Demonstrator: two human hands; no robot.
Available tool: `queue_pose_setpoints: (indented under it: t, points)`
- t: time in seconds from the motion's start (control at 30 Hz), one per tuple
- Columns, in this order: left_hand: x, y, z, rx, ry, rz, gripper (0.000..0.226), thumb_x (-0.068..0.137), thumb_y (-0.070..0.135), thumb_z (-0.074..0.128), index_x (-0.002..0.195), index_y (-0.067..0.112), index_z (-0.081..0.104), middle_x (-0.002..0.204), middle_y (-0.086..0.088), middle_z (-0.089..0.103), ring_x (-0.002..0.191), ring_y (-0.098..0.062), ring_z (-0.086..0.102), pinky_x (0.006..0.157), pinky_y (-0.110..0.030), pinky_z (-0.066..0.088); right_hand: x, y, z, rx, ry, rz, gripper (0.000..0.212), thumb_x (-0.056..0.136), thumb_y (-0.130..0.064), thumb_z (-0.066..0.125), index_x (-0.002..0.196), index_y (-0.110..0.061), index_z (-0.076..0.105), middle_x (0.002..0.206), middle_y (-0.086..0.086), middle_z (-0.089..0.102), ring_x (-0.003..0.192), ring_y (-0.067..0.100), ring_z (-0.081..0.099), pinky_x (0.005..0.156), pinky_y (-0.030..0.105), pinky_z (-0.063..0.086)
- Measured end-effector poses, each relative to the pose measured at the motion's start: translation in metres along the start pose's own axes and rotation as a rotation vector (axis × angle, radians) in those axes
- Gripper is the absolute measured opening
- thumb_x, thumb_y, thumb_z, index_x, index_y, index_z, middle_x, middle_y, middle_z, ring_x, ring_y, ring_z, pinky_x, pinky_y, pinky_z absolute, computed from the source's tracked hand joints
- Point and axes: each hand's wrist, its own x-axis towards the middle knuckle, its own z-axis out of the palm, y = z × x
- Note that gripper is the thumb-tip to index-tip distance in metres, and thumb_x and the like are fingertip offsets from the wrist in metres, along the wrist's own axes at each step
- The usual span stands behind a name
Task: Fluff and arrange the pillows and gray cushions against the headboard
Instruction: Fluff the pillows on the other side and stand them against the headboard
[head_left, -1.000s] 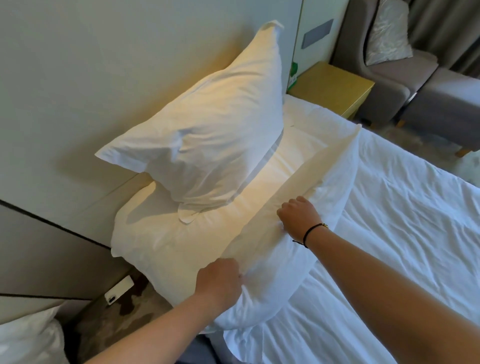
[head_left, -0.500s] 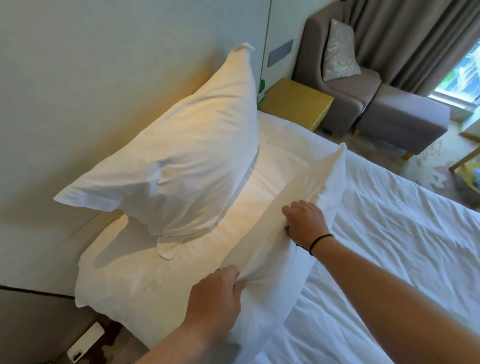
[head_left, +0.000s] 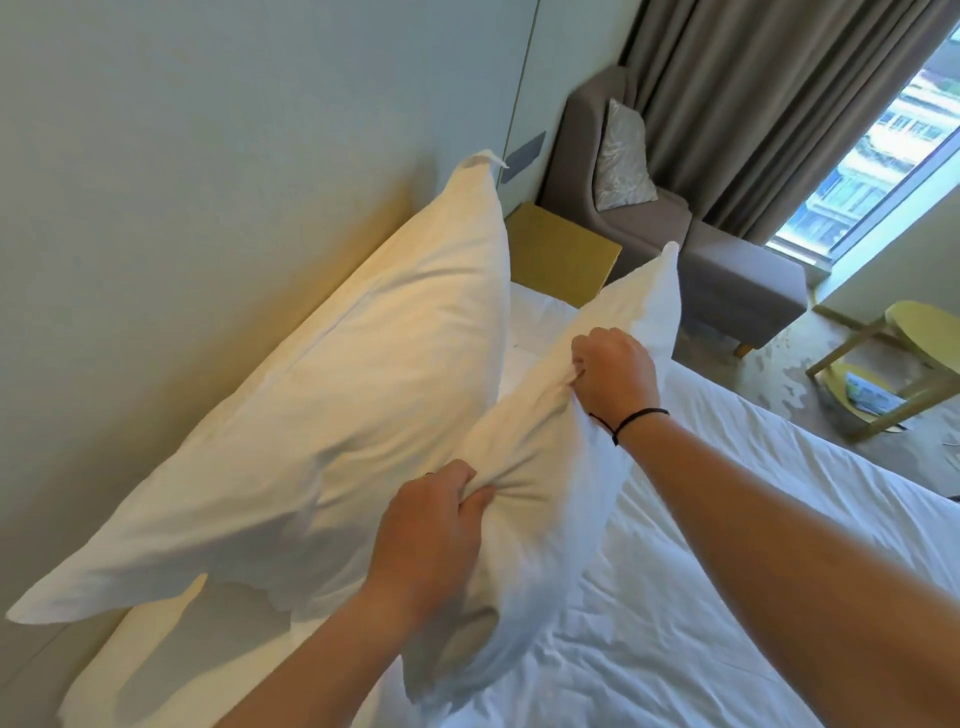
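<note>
A white pillow stands tilted on its long edge on the bed, raised off the sheet at its far end. My left hand pinches its upper edge near the close end. My right hand, with a black band at the wrist, grips the same edge farther along. A second white pillow leans upright against the pale headboard, just left of the held one. Beneath it lies a third white pillow, flat at the head of the bed.
White sheets of the bed spread to the right. A yellow nightstand sits past the pillows. Beyond it are a gray armchair holding a silver cushion, a gray ottoman, curtains, a window and a yellow side table.
Both hands have lifted the front pillow from lying on the bed to standing on its edge. The view has swung right, toward the window.
</note>
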Motion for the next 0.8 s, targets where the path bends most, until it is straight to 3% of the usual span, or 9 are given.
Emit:
queue_pose_setpoints:
  t: [0.07,0.13,0.27,0.47,0.57,0.63,0.67,0.73,0.8]
  points:
    - [0.025,-0.045,0.007,0.06,-0.072,-0.18,0.023,0.093,0.037,0.057,0.074,0.027,0.049,0.076,0.001,0.065,0.077,-0.026,0.061,0.061,-0.034,0.042,0.004,-0.022,0.03,0.127,-0.061,0.165,0.023,0.085,-0.014,0.056,0.106,-0.021,0.064,0.112,0.007,0.061,0.107,0.028,0.054,0.092,0.044,0.042]
    - [0.034,-0.086,0.019,0.135,-0.164,-0.346,0.025,0.096,0.035,0.055,0.076,0.023,0.049,0.089,-0.008,0.068,0.089,-0.032,0.062,0.069,-0.035,0.046,-0.016,-0.055,0.063,0.359,-0.279,0.433,0.066,0.083,-0.041,0.066,0.141,-0.035,0.034,0.153,0.004,0.029,0.139,0.025,0.03,0.109,0.055,0.029]
    - [0.031,-0.117,0.037,0.25,-0.151,-0.377,0.028,0.099,0.045,0.041,0.08,0.026,0.047,0.085,0.003,0.064,0.083,-0.026,0.062,0.066,-0.036,0.048,-0.088,-0.121,0.117,0.863,-0.508,0.925,0.126,0.056,-0.076,0.069,0.149,-0.04,-0.008,0.161,0.002,-0.002,0.146,0.028,0.015,0.112,0.054,0.03]
    - [0.004,-0.108,0.041,0.342,-0.287,-0.412,0.047,0.086,0.073,0.036,0.099,0.027,0.038,0.089,0.014,0.05,0.086,-0.016,0.059,0.058,-0.034,0.041,-0.109,-0.137,0.12,0.991,-0.522,1.055,0.125,0.054,-0.074,0.072,0.147,-0.048,-0.009,0.161,0.0,-0.001,0.145,0.03,0.018,0.108,0.054,0.035]
    - [0.006,-0.104,0.047,0.367,-0.364,-0.443,0.048,0.089,0.067,0.045,0.103,0.021,0.049,0.122,-0.001,0.052,0.118,-0.021,0.048,0.084,-0.035,0.05,-0.095,-0.132,0.108,0.981,-0.568,1.007,0.125,0.057,-0.062,0.079,0.147,-0.05,-0.007,0.161,0.003,0.001,0.142,0.032,0.024,0.102,0.05,0.039]
    - [0.012,-0.101,0.049,0.366,-0.4,-0.379,0.042,0.097,0.053,0.042,0.112,0.017,0.055,0.137,-0.008,0.045,0.138,-0.027,0.027,0.104,-0.037,0.039,-0.093,-0.131,0.101,0.928,-0.593,0.935,0.124,0.056,-0.059,0.08,0.147,-0.051,-0.004,0.161,0.003,0.001,0.141,0.031,0.027,0.098,0.046,0.041]
    - [0.016,-0.099,0.05,0.333,-0.428,-0.336,0.039,0.099,0.048,0.039,0.113,0.016,0.057,0.133,-0.008,0.051,0.135,-0.026,0.034,0.105,-0.037,0.039,-0.093,-0.131,0.098,0.91,-0.596,0.912,0.123,0.054,-0.059,0.079,0.147,-0.052,-0.002,0.16,0.003,0.001,0.141,0.03,0.027,0.096,0.045,0.042]
    - [0.022,-0.093,0.05,0.168,-0.454,-0.317,0.037,0.101,0.04,0.037,0.116,0.013,0.058,0.106,-0.002,0.065,0.099,-0.019,0.06,0.078,-0.032,0.051,-0.094,-0.13,0.095,0.905,-0.589,0.879,0.122,0.053,-0.058,0.079,0.147,-0.053,0.002,0.16,0.003,0.002,0.142,0.029,0.026,0.097,0.044,0.042]
    - [0.026,-0.084,0.048,-0.011,-0.464,-0.338,0.038,0.101,0.037,0.038,0.123,0.01,0.056,0.089,0.002,0.066,0.076,-0.013,0.061,0.058,-0.026,0.045,-0.093,-0.126,0.092,0.893,-0.577,0.856,0.12,0.054,-0.055,0.08,0.148,-0.051,0.005,0.16,0.003,0.005,0.142,0.028,0.026,0.099,0.043,0.041]
